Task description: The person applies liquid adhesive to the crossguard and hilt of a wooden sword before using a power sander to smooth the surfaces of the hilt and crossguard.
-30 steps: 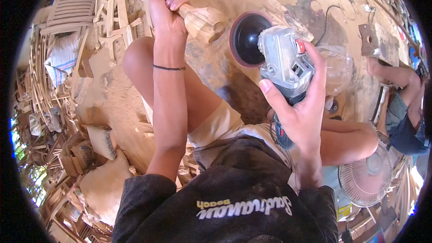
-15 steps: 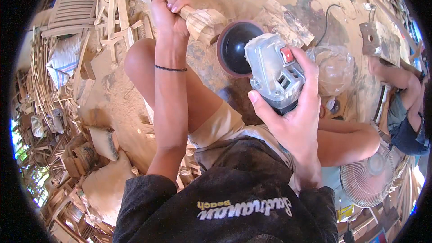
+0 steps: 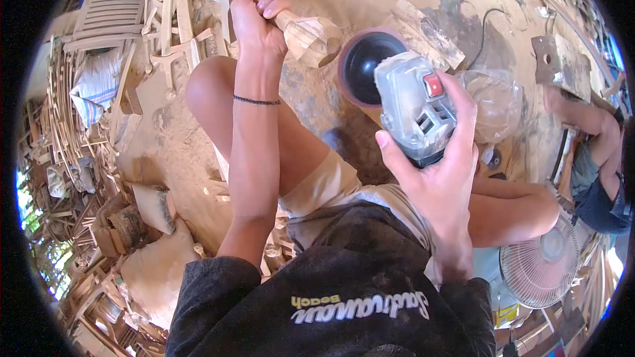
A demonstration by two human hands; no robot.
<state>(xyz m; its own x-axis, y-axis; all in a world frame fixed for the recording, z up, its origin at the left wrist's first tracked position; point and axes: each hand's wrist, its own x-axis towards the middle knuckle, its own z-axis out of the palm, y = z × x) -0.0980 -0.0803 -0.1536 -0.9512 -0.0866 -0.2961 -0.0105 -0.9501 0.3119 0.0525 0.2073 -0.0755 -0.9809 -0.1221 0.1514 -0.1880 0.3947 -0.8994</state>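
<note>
My left hand [image 3: 259, 13] is wrapped round the narrow stem of a carved wooden piece [image 3: 312, 38], whose faceted, bulb-like end points right. In my right hand [image 3: 440, 185] is an angle grinder [image 3: 413, 109] with a grey, clouded body and a red switch; thumb and fingers grip both sides of its back end. A round black disc [image 3: 370, 63] with a reddish-brown rim sits at the grinder's front. A small gap shows between the disc and the wooden bulb. Whether the disc is spinning, I cannot tell.
Wooden blocks [image 3: 426, 36] and a clear plastic bag [image 3: 493, 106] lie beyond the grinder. A slatted wooden panel [image 3: 109, 6] and wood pieces crowd the left. At right are a fan [image 3: 542, 261], a holed wooden block [image 3: 562, 59] and another person's leg [image 3: 582, 109].
The grinder and its disc have shifted right and slightly down, away from the wooden bulb. My left hand and the wooden piece have moved slightly right, and the bulb has turned a little.
</note>
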